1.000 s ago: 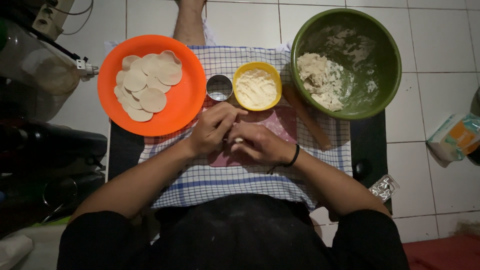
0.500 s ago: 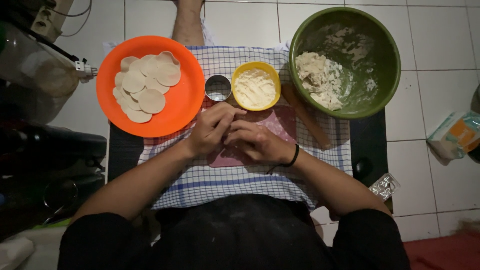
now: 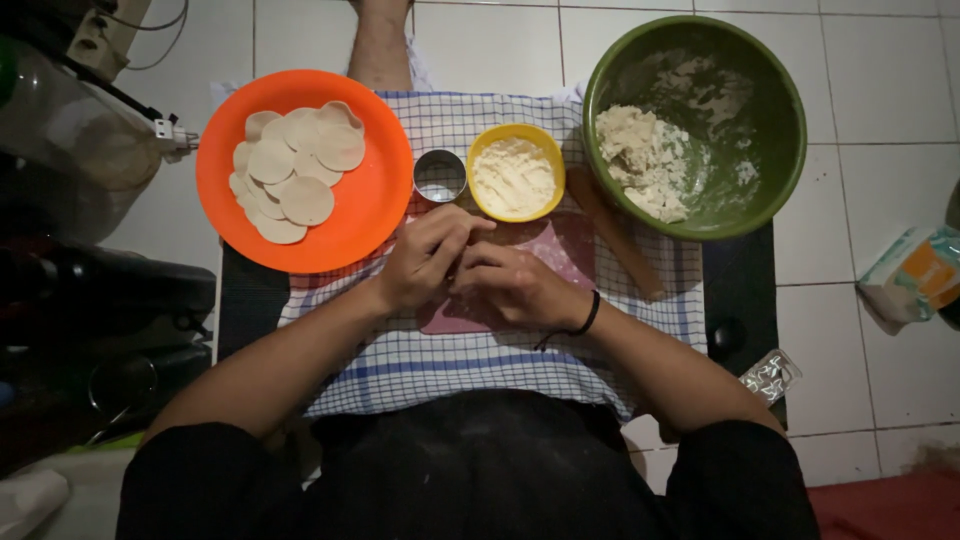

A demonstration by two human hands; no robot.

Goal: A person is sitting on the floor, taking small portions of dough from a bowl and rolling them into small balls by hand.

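Nearest to the camera is the dark apron of the person, and from it both forearms reach forward over a blue-and-white checked cloth that covers a low dark table. The left hand and the right hand meet on a pink board in the middle of the cloth; the fingers of both are curled together and touch each other, closed around something small between them — probably a piece of dough, but it is hidden by the fingers and I cannot tell for sure. A black band sits on the right wrist. Just beside the right hand, a wooden rolling pin lies at an angle on the cloth, its far end near the green bowl. Behind the hands stands a small round metal cutter, and next to it a yellow bowl filled with white flour. To the left, an orange plate carries a pile of flat round dough discs. To the right, a large green bowl holds a lump of rough dough, with flour on its inner wall. Farther right, on the white tiled floor, lies a paper packet.
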